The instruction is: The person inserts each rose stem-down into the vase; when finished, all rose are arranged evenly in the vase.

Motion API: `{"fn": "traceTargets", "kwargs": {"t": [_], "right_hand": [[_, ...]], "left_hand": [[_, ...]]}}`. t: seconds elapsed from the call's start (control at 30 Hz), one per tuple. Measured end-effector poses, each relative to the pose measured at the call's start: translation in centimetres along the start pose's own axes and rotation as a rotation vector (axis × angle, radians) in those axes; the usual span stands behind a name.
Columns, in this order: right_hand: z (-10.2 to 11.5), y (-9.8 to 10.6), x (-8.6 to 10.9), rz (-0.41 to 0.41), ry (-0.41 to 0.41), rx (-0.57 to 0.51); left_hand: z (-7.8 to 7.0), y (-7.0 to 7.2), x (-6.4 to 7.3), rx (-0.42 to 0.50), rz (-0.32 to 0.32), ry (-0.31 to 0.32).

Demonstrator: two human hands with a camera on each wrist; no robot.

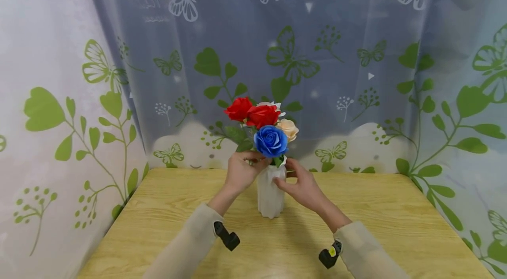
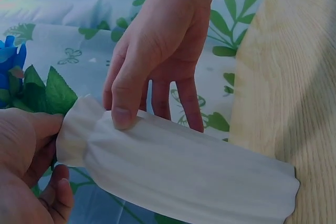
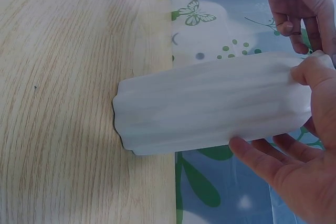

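Observation:
A white fluted vase (image 1: 271,195) stands upright on the table, with artificial roses in its mouth. Below the blue rose (image 1: 271,141), my left hand (image 1: 246,170) pinches at its stem, right at the rim; the stem is mostly hidden by the fingers. My right hand (image 1: 303,185) holds the vase near its top, thumb (image 2: 123,118) on the near wall and fingers (image 3: 257,156) along the side. Two red roses (image 1: 263,116), a cream rose (image 1: 288,130) and a partly covered white flower (image 1: 273,105) rise behind the blue one. Green leaves (image 2: 59,88) sit by the rim.
The vase is on a light wood-grain table (image 1: 190,208). A curtain (image 1: 237,28) printed with butterflies and leaves hangs behind the table's far edge and on both sides. Dark wrist cameras (image 1: 227,236) are strapped at both sleeves.

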State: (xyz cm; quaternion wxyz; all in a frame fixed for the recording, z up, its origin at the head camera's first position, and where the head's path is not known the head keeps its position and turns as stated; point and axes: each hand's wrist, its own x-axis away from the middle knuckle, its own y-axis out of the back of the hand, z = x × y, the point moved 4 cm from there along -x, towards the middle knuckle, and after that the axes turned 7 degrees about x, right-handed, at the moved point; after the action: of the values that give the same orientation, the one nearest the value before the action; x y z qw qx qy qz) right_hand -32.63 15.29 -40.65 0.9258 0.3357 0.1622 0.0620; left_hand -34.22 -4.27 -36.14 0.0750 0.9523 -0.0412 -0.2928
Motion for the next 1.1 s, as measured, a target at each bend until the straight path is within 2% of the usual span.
{"fn": "traceTargets", "kwargs": {"t": [0.13,0.27,0.47,0.57,0.67,0.8,1.1], "right_hand": [[0.1,-0.1,0.0,0.002,0.008,-0.007],[0.3,-0.2,0.0,0.004,0.016,-0.011],[0.4,-0.2,0.1,0.001,0.021,-0.013],[0.4,-0.2,0.1,0.001,0.026,-0.01],[0.4,-0.2,0.0,-0.002,0.028,-0.009],[0.3,-0.2,0.0,-0.001,0.024,-0.003],[0.2,-0.3,0.2,0.0,0.006,-0.012]], "left_hand": [[-0.1,0.3,0.1,0.023,0.003,0.027],[-0.2,0.5,0.3,0.042,-0.006,0.022],[-0.9,0.6,0.4,0.063,-0.014,-0.058],[-1.2,0.5,0.3,0.044,-0.025,-0.102],[-1.4,0.6,0.2,0.019,-0.047,-0.115],[-1.2,0.7,0.0,0.003,-0.066,-0.103],[-0.4,0.8,0.6,0.007,-0.031,-0.045]]}}
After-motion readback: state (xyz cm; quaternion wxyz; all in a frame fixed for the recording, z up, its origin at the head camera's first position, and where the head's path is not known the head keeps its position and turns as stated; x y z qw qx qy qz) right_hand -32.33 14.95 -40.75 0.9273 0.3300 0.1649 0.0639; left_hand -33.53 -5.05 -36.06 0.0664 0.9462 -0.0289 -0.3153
